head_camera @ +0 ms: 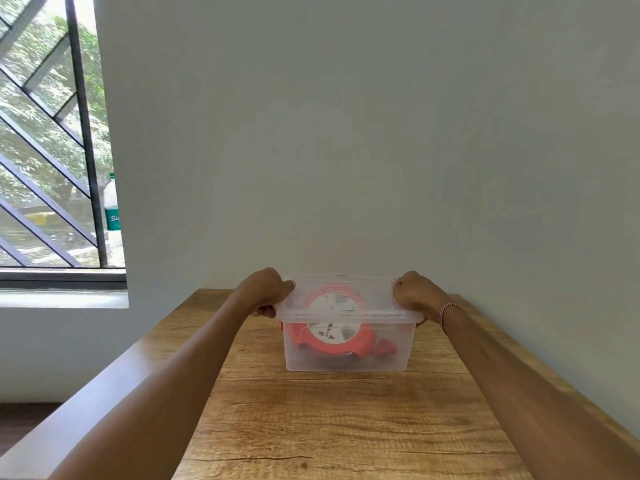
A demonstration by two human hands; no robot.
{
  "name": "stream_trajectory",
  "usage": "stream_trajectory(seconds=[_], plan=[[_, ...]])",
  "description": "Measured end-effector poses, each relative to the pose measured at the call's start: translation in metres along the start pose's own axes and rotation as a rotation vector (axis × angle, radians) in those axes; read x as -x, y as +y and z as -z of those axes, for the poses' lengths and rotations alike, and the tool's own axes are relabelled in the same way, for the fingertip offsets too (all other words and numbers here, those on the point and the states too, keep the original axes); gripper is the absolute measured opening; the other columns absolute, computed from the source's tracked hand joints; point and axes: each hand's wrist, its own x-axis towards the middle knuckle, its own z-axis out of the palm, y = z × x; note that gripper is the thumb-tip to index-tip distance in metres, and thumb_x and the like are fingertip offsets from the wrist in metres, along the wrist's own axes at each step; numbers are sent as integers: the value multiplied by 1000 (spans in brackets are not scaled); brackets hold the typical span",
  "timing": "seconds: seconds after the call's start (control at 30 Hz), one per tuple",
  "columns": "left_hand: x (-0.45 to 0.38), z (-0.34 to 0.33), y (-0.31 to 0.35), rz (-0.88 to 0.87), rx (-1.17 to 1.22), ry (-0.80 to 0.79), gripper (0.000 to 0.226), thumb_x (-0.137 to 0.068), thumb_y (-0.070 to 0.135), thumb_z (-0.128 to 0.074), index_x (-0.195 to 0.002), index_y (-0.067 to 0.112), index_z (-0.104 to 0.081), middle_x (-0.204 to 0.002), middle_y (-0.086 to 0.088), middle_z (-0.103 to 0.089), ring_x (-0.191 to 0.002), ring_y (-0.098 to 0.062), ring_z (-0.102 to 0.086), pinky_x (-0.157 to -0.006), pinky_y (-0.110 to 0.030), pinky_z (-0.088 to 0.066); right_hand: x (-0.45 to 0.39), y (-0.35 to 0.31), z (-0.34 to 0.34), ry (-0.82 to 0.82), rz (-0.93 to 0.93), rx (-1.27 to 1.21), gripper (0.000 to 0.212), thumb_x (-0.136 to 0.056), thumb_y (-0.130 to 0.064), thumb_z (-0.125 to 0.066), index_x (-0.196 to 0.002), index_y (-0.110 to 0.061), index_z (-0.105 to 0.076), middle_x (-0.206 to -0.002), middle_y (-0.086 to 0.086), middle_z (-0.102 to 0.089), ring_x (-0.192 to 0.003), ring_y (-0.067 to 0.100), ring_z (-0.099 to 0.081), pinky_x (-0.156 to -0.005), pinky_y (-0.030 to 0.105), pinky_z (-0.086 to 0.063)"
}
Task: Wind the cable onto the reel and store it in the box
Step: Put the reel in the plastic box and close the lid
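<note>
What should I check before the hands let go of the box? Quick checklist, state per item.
1. Reel inside the box: ok, orange reel visible through the clear wall.
2. Lid on the box: ok, it sits on top.
3. Lid latched at both ends: cannot tell, hands cover the ends.
4. Left hand grips the left end: ok.
5. Right hand grips the right end: ok.
6. Box resting on the table: ok, well away from its edges.
</note>
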Motion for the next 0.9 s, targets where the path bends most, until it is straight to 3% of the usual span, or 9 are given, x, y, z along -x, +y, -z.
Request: stream_trajectory(seconds=[0.17,0.23,0.3,0.37,0.47,0.6,0.73,0.83,0.9], plan=[[-5,-1,0,75,53,-46,53,-105,45,-40,-81,2,-59,-60,-7,-59,-43,-16,-47,-47,-24,-38,3,1,-5,-8,-20,-59,37,-102,-21,-36,-122,1,-57,-124,19,-60,-112,33,-57,-86,30,-43],[-3,-4,-1,140,150,-110,58,-105,50,-36,-97,-1,-62,-72,-11,-70,-51,-20,-61,-50,-25,-50,3,0,-4,-72,-27,-96,35,-100,-16,-35,-119,1,-58,-116,18,-61,-108,34,-59,-84,35,-48],[0,-6,-3,165,278,-218,63,-105,52,-30,-110,-2,-62,-90,-19,-77,-69,-30,-76,-63,-35,-64,4,3,-3,-159,-96,-150,31,-97,-18,-36,-110,-2,-59,-98,15,-61,-91,33,-64,-73,40,-56],[3,-6,-4,158,363,-292,67,-105,53,-27,-114,-2,-62,-100,-24,-76,-84,-37,-77,-75,-46,-65,8,7,-3,-231,-275,-344,31,-92,-33,-40,-96,-10,-59,-79,9,-61,-69,27,-61,-61,34,-52],[3,-4,-5,184,415,-287,67,-103,57,-30,-117,-2,-60,-98,-22,-70,-76,-32,-71,-76,-45,-64,8,12,-3,-150,-314,-424,34,-83,-48,-52,-82,-14,-54,-64,0,-52,-54,17,-48,-51,23,-35],[1,-10,-9,234,395,-178,65,-97,64,-42,-95,2,-60,-68,-11,-56,-52,-20,-53,-55,-32,-55,11,17,-5,168,-136,-362,46,-75,-50,-72,-77,-9,-52,-81,8,-68,-70,23,-68,-53,31,-55],[1,-17,-20,120,553,77,47,-86,49,-73,-84,3,-62,-65,-4,-57,-57,-16,-48,-48,-27,-43,20,24,-7,89,-122,-659,57,-72,-33,-84,-110,0,-58,-110,5,-62,-96,24,-64,-85,42,-58],[10,-19,-23,61,733,-28,42,-80,36,-83,-98,2,-66,-89,-10,-72,-78,-23,-68,-64,-32,-61,32,30,-12,-34,-115,-1044,61,-76,-10,-81,-129,3,-52,-125,3,-58,-105,22,-63,-92,40,-54],[17,-25,-26,58,873,-92,41,-83,27,-81,-111,4,-63,-103,-12,-74,-93,-27,-72,-79,-40,-63,39,34,-19,-81,-118,-1244,59,-81,-1,-73,-135,-1,-48,-129,8,-59,-107,25,-64,-95,42,-52]])
